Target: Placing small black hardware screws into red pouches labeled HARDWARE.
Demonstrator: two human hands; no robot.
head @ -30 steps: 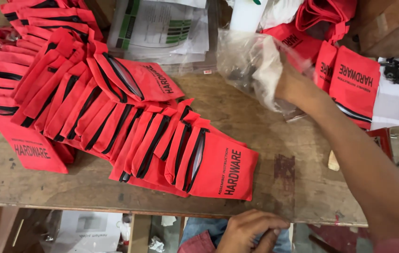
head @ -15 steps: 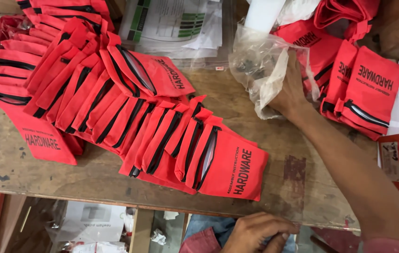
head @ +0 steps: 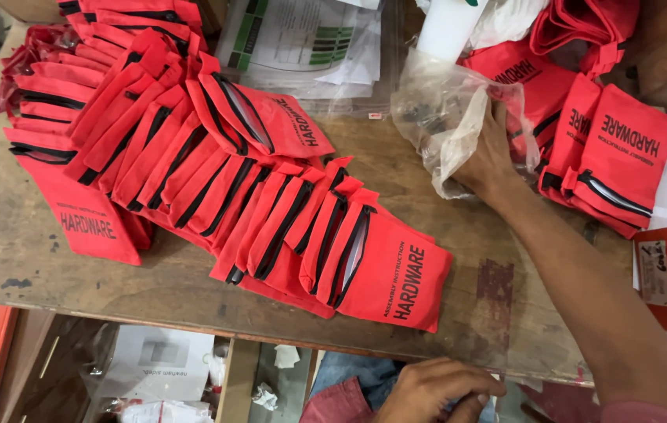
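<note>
With fingers clamped on the clear bag (head: 447, 117) at upper right, the right hand (head: 490, 153) is doing best gripping gently, while the left hand (head: 439, 389) is resting curled at the desk (head: 192, 290) edge.

Red fabric pouches (head: 216, 172) overlap across the table; clear plastic bag (head: 447, 117) beyond.

A worn wooden bench (head: 192, 274) carries a long fanned row of red pouches (head: 216, 180), more red pouches (head: 615, 157) at the right, papers (head: 302, 47) at the back, and a clear bag (head: 451, 117) between them.
</note>
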